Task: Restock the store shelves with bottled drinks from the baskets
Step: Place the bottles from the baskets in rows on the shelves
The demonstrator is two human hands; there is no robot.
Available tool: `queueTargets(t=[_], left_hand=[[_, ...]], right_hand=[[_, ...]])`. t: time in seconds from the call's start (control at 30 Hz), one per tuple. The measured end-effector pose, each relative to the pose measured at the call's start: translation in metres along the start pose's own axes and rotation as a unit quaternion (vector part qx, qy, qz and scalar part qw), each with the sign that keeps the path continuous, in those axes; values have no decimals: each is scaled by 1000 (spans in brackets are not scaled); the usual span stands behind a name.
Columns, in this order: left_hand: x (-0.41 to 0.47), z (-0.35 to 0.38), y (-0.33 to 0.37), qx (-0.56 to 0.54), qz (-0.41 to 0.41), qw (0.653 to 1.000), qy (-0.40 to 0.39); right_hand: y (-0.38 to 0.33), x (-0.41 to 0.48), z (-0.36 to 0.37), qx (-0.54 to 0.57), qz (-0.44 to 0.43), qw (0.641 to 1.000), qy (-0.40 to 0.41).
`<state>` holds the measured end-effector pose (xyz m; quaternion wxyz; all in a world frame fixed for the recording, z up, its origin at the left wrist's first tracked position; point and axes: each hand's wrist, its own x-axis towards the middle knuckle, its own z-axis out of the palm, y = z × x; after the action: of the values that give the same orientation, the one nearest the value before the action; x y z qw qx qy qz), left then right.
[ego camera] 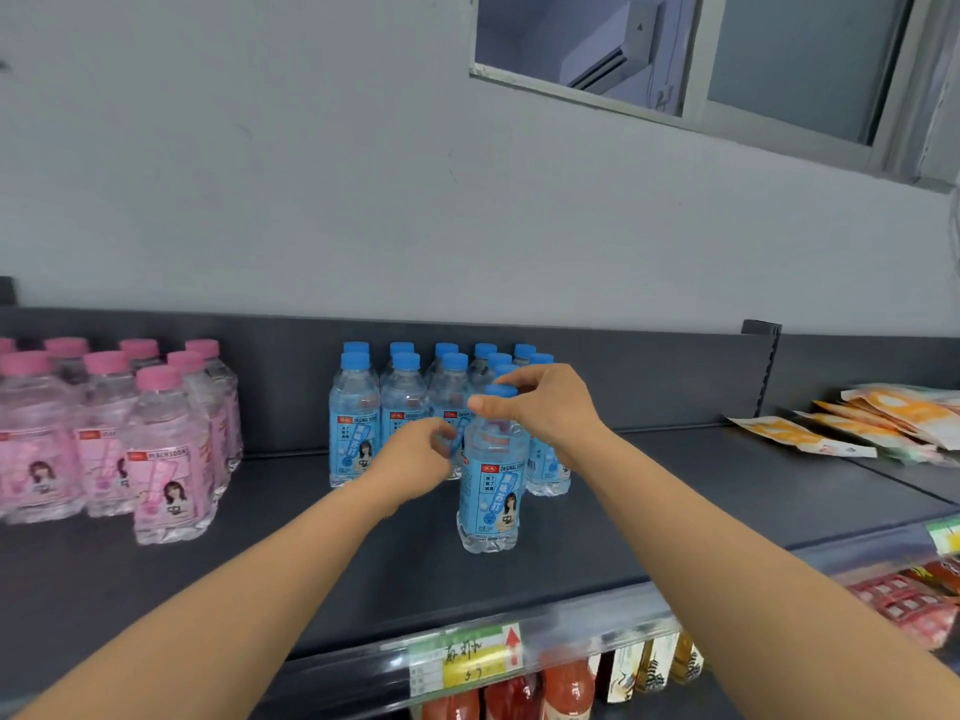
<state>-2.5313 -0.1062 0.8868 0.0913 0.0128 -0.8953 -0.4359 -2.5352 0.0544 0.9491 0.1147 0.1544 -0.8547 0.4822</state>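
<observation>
The right hand [543,407] is closed over the top of a blue-capped bottle [488,493], its thumb across the neck just under the cap and its fingers arched behind it. The left hand [415,454] is curled against the same bottle's left shoulder; it is blurred, so I cannot tell whether it grips or only touches. The bottle stands upright on the dark shelf [649,511], directly beneath the right hand and in front of the row of blue bottles [358,423] that stands just beyond both hands. Well to the left of the left hand is a cluster of pink bottles [166,470]. Far to the right of the right hand lie orange packets [883,413].
</observation>
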Motion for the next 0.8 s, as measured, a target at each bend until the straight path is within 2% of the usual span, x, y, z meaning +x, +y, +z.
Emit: queueTargets(t=[0.1,0.27,0.43,0.57,0.8], left_hand=[[-9,-12,-11,-23,-36,998,-52],[-18,-25,-19,-48,-52,995,-65],[-20,-21,-18,-76,-48,993,-75],[-16,-16,-16,-70,-31,992,-100],[-7,-9,-16,-85,-22,993,-81]], right_hand=[[-14,7,14,-89,-30,996,4],[-25,22,26,-163,-29,986,-4],[-33,33,26,-205,-12,978,-41],[-34,39,32,-251,-35,967,-18],[-30,51,39,-278,-51,959,-3]])
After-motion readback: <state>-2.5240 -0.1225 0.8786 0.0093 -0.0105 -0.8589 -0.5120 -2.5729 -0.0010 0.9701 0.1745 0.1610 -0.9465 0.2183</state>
